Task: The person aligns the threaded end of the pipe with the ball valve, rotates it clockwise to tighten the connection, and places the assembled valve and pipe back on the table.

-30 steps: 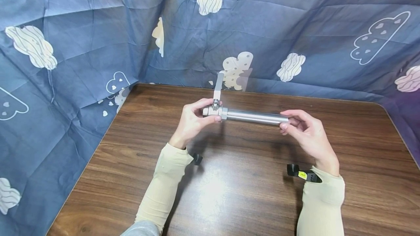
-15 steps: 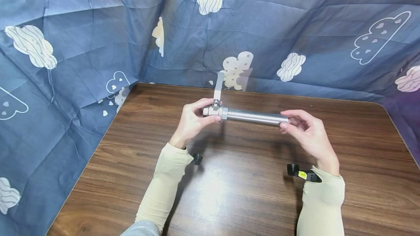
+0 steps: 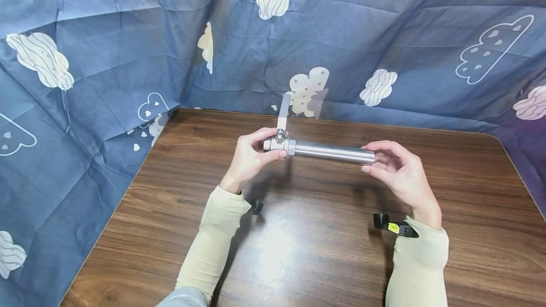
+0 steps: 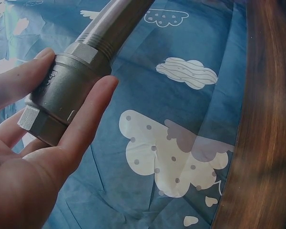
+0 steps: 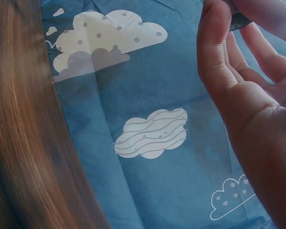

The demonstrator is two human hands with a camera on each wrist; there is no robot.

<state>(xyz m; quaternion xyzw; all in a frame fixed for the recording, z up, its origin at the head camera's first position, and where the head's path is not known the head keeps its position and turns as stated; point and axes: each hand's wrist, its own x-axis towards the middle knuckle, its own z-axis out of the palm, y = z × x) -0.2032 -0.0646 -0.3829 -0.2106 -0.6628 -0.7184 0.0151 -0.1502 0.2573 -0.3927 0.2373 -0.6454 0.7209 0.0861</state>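
So, the steel pipe [image 3: 328, 151] ran rightwards from the valve [image 3: 277, 145], its long axis nearly level, dipping slightly at the far end, with the handle [image 3: 284, 112] pointing from the valve towards the cloud-printed cloth [image 3: 239, 79]! Raised marks [image 4: 47, 82] on the valve couldn't be read. Above the surface [image 3: 324, 250], the steel pipe spanned two well-separated hands: the left hand [image 3: 250, 155] gripped the valve, while rightwards of it the right hand [image 3: 401, 172] curled around the far end.
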